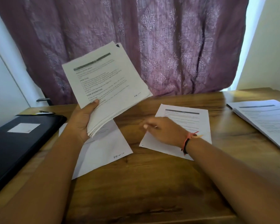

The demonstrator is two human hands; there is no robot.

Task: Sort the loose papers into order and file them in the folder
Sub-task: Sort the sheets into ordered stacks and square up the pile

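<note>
Wooden table (152,183) before a purple curtain (168,46), closed black folder (14,143) at left: left hand (82,120) pinches the fanned paper stack (107,81) by its near corner, thumb on top, while the blurred right hand (165,131), fingers loosely extended, hovers over a loose sheet (192,120); a one-corner grip may let pages slide out of order.

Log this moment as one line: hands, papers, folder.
left hand: holds paper stack raised | right hand: open over loose sheet on table | folder: closed, left side
</note>
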